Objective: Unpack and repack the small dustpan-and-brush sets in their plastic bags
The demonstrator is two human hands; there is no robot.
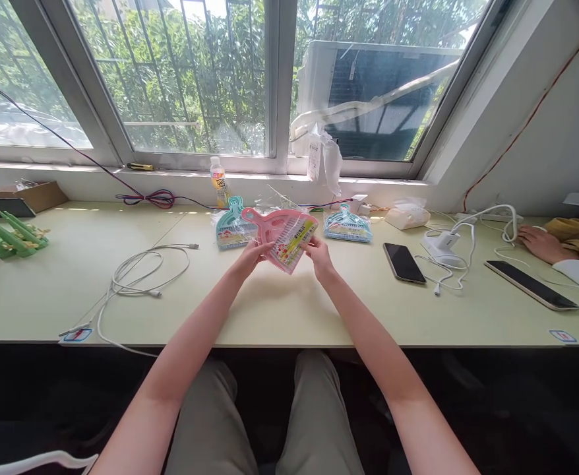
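Observation:
A pink dustpan-and-brush set (284, 239) in clear wrapping, with a printed label, is held tilted above the table. My left hand (256, 256) grips its lower left edge, fingers closed. On the other side, my right hand (318, 254) pinches the right edge near the label. Just behind to the left lies a teal wrapped set (232, 229), partly covered by the pink one. Another wrapped set in blue (347, 225) lies to the right, touched by neither hand.
Coiled white cable (136, 270) lies left on the table (270, 323). A bottle (218, 181) stands by the window. To the right are a phone (404, 262), a charger (442, 245), tissues (407, 214), a dark device (531, 285) and another person's hand (544, 245).

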